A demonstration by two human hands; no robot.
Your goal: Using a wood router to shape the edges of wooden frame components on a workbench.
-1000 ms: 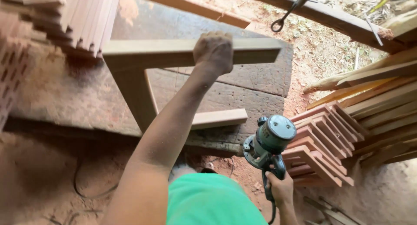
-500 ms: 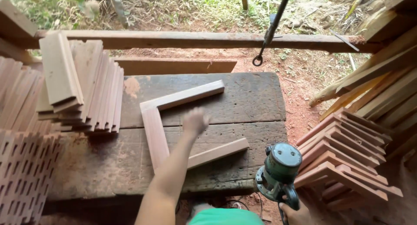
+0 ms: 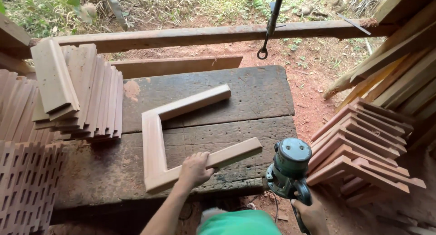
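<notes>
A pale reddish-tan colour is seen on the three-sided wooden frame (image 3: 156, 144). The worktop (image 3: 254, 94) is weathered dark grey. The power sander (image 3: 290, 164) is cased in green, with black below. Reddish-brown is shown by the stacked wooden pieces (image 3: 363, 144).

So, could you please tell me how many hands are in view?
2: the left hand rests on the U-shaped wooden frame on the workbench; the right hand holds the green power tool.

Both hands (image 3: 194, 169) (image 3: 311, 214) closed in grips.
</notes>
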